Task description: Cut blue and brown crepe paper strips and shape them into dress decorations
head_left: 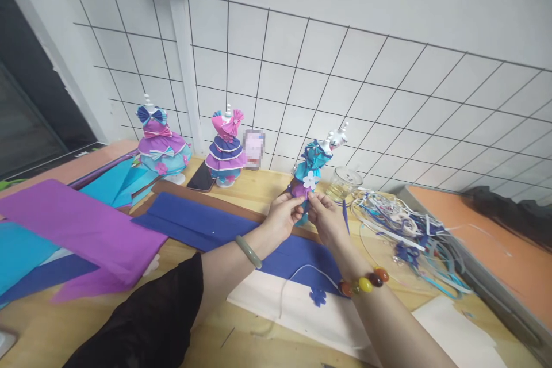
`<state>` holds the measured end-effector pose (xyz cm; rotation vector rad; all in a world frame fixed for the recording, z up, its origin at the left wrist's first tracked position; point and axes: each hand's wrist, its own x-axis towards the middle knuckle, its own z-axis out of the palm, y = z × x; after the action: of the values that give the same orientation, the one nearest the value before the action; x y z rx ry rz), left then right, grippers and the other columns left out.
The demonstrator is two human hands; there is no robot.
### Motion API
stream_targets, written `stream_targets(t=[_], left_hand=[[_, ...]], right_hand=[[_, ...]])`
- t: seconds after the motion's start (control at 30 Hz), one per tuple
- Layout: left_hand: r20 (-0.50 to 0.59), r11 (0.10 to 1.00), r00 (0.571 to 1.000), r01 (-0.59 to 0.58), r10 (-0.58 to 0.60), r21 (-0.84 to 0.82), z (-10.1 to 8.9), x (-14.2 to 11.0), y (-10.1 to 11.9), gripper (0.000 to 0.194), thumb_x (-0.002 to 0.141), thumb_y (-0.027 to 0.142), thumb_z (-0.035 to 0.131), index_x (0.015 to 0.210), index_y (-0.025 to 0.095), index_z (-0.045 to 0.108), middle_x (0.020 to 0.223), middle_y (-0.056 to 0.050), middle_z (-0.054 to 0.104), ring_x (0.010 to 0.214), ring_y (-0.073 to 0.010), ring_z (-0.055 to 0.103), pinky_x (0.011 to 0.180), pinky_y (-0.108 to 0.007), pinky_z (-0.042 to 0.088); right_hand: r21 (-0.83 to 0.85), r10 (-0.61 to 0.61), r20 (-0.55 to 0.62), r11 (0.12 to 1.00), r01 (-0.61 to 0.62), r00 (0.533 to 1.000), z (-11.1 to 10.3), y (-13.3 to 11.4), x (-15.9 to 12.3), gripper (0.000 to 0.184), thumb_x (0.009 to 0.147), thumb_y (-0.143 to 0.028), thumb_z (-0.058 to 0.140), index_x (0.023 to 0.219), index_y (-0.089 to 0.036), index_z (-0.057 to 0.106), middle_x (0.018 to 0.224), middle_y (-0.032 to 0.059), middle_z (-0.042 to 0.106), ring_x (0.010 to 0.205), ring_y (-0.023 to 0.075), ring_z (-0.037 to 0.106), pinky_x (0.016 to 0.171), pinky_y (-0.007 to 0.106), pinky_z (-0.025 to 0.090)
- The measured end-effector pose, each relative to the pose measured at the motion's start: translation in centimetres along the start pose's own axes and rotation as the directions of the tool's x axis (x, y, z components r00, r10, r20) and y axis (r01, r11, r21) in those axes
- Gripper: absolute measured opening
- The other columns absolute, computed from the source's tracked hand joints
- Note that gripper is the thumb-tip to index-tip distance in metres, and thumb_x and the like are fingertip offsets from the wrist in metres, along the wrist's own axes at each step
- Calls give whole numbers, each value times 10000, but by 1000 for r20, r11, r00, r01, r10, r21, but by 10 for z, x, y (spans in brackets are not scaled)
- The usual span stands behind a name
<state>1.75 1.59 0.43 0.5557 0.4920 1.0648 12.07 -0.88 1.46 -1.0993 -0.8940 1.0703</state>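
Observation:
A small white dress form wearing a teal crinkled-paper dress (318,160) leans to the right in front of me. A white paper flower (309,180) sits at its waist, above a purple piece. My left hand (284,211) pinches the lower part of the dress from the left, thumb against the purple piece. From the right, my right hand (326,215) grips the same part, its thumb near the other one. Both hands hide much of the skirt. Below them, a dark blue paper flower (318,296) lies on a white sheet (276,293).
Two dressed forms, one purple and light blue (163,146), one pink and navy (225,152), stand by the gridded wall. A phone (200,177) lies between them. Blue paper (207,221) and purple paper (86,230) spread leftward. Right: a glass cup (345,183), tangled scraps (401,218).

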Motion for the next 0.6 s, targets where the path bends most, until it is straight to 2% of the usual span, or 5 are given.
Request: stream_targets(t=[0.1, 0.2, 0.3, 0.43, 0.6], left_hand=[[1, 1000, 1000, 8, -8, -2, -1, 2, 0, 228, 577, 153, 711, 769, 127, 591, 546, 36, 529, 443, -24, 464, 407, -130, 325], [8, 1000, 1000, -2, 2, -2, -2, 4, -1, 230, 572, 149, 712, 767, 125, 593, 562, 30, 544, 441, -24, 463, 397, -131, 316], [6, 1000, 1000, -7, 7, -1, -2, 3, -1, 229, 574, 158, 714, 767, 125, 597, 542, 37, 531, 436, -23, 462, 399, -128, 318], [-4, 1000, 1000, 2, -2, 4, -1, 3, -1, 227, 579, 171, 713, 769, 124, 598, 529, 41, 525, 436, -23, 466, 412, -127, 328], [-13, 1000, 1000, -12, 12, 16, -2, 4, -2, 240, 567, 175, 717, 768, 126, 593, 540, 39, 534, 432, -24, 458, 395, -134, 299]], right_hand=[[109, 67, 76, 991, -75, 995, -2, -1, -1, 338, 615, -459, 712, 669, -187, 518, 525, -90, 397, 384, 26, 276, 376, 176, 250], [174, 93, 99, 979, -109, 991, -5, -2, -1, 358, 608, -456, 720, 636, -181, 493, 548, -87, 415, 388, 16, 280, 368, 160, 246], [142, 76, 64, 986, -84, 995, -5, -2, -2, 346, 611, -442, 725, 653, -177, 507, 510, -98, 378, 379, 14, 251, 362, 159, 226], [46, 48, -1, 998, -48, 999, -2, -2, -3, 342, 595, -424, 743, 706, -168, 544, 507, -84, 425, 383, 20, 292, 369, 167, 234], [87, 71, 15, 994, -72, 997, -3, -10, -7, 355, 598, -440, 734, 649, -182, 495, 495, -96, 371, 378, 23, 260, 367, 175, 212]])
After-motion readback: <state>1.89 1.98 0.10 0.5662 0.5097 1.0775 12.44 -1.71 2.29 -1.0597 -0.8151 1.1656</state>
